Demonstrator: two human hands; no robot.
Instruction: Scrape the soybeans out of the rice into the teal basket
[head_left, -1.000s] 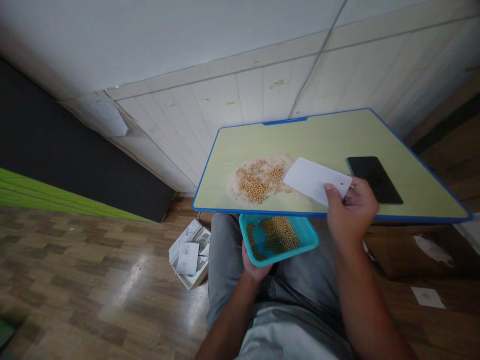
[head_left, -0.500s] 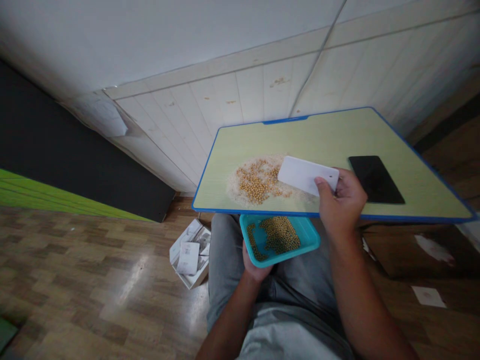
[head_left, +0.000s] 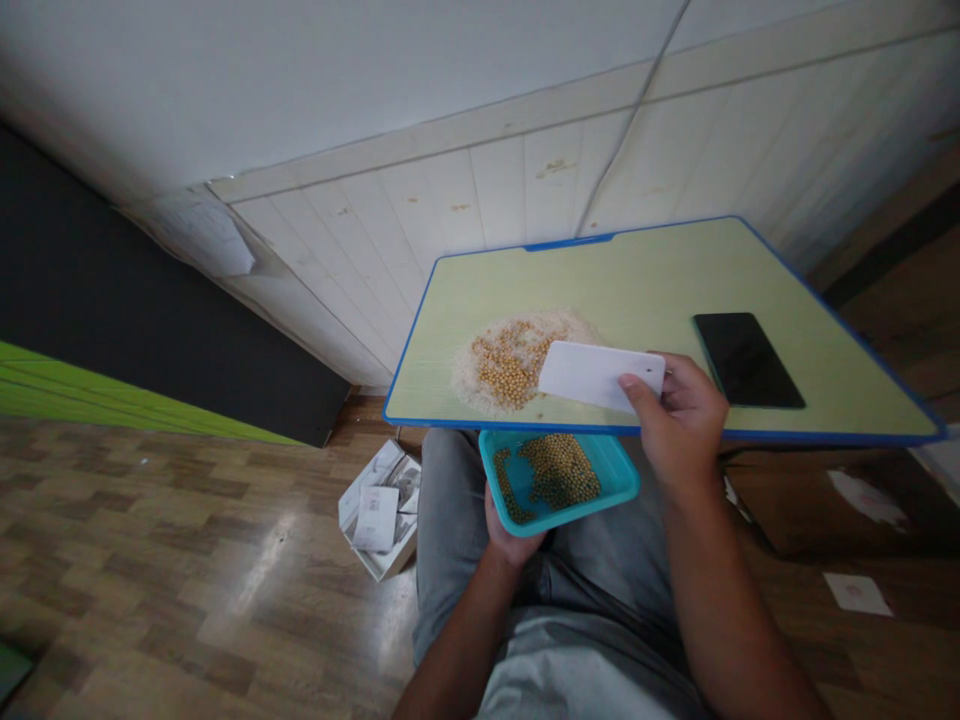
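Note:
My right hand (head_left: 684,415) pinches the right end of a flat white card (head_left: 596,374), thumb on top. The card's left end hangs over or touches the pile of round tan beans (head_left: 506,375), which look like soybeans and lie among pale rice-like grains (head_left: 480,325) on the table. Below the table's front edge, my left hand (head_left: 514,530) grips a turquoise plastic container (head_left: 619,480) from its near left side. More beans (head_left: 562,470) cover part of its bottom. The left fingers are mostly hidden beneath it.
The small light-green table (head_left: 645,270) has a blue rim and stands against a white panelled wall (head_left: 420,205). A black tablet or phone (head_left: 750,360) lies on its right side. On the floor to the left sits a white box (head_left: 379,515) with papers; a brown carton (head_left: 840,500) is at right.
My right hand has moved the card slightly left and toward the table's front edge, and the card lies more level. The left hand and container have stayed in place.

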